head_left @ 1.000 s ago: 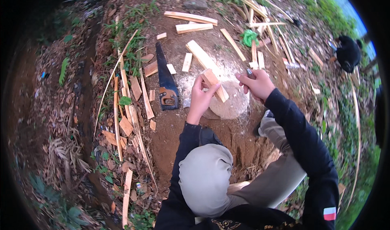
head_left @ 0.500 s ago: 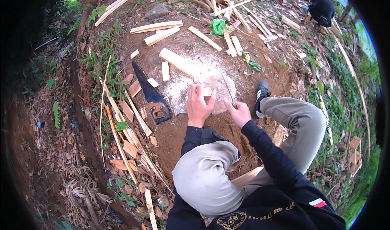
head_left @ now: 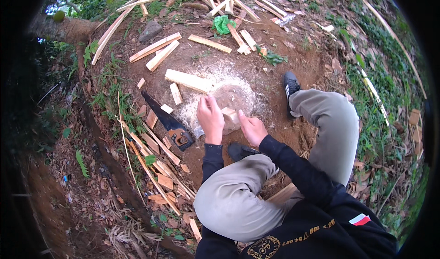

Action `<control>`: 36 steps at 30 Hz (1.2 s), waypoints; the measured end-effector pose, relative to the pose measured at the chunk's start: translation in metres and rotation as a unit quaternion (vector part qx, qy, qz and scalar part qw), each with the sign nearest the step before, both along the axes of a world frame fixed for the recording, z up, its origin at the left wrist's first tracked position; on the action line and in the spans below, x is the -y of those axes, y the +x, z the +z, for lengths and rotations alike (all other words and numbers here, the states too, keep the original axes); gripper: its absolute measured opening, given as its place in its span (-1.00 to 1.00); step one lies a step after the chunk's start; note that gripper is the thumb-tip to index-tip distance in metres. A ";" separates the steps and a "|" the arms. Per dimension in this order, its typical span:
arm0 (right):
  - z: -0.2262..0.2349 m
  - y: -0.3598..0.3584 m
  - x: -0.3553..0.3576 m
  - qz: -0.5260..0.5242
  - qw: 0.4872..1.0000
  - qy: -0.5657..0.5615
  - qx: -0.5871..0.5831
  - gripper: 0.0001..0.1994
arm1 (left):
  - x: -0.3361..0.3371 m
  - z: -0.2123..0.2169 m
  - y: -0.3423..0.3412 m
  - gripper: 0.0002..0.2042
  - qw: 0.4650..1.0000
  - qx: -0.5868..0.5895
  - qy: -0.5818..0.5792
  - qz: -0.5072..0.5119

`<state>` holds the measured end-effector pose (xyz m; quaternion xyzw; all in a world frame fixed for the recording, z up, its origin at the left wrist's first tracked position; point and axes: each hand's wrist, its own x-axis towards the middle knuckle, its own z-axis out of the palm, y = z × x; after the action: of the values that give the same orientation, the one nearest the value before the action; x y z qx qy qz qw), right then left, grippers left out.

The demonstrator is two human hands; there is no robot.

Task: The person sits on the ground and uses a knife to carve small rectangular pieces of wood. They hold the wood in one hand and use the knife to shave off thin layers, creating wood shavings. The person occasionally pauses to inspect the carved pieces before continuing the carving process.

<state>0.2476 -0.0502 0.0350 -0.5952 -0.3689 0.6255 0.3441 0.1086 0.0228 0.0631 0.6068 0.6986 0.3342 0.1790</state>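
A small pale wooden block [head_left: 230,116] is between my hands, over the near side of a sawdust-covered stone [head_left: 233,96]. My left hand [head_left: 211,121] is closed against its left side, fingers bent and pointing away from me. On the right, my right hand [head_left: 253,130] has its fingers curled and its thumb up by the block's edge. Whatever lies inside that fist is hidden, and no blade can be made out. A hand saw [head_left: 169,124] with a dark blade and wooden handle lies to the left. Just beyond the stone rests a thick plank [head_left: 189,80].
Small offcuts [head_left: 175,93] lie beside the saw. Long strips and scraps [head_left: 151,160] are piled at left. More boards [head_left: 156,47], a grey rock [head_left: 150,31] and a green plastic bag [head_left: 222,24] lie farther off. My shoe [head_left: 290,86] is right of the stone.
The thin-bladed knife seen in my right hand no longer shows. That hand has come left and lower, closer to the block. The whole view has shifted, bringing my other shoe into sight.
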 end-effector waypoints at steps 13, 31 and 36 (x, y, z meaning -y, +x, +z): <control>0.002 -0.019 -0.003 0.017 0.926 -0.140 -0.350 -0.40 | 0.057 -0.022 0.014 -0.73 0.980 0.010 0.170 0.105; 0.003 -0.040 -0.010 0.055 0.984 -0.079 -0.153 -0.31 | 0.026 -0.013 0.013 -0.56 0.990 0.098 0.030 0.101; 0.007 -0.040 -0.017 0.063 0.979 -0.050 -0.189 -0.31 | 0.024 -0.004 0.011 -0.58 0.985 0.138 0.031 0.097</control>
<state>0.2072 -0.0331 0.0420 -0.4585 -0.3020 0.7647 0.3373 0.1194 -0.0008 0.0593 0.4899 0.7119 0.4517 0.2217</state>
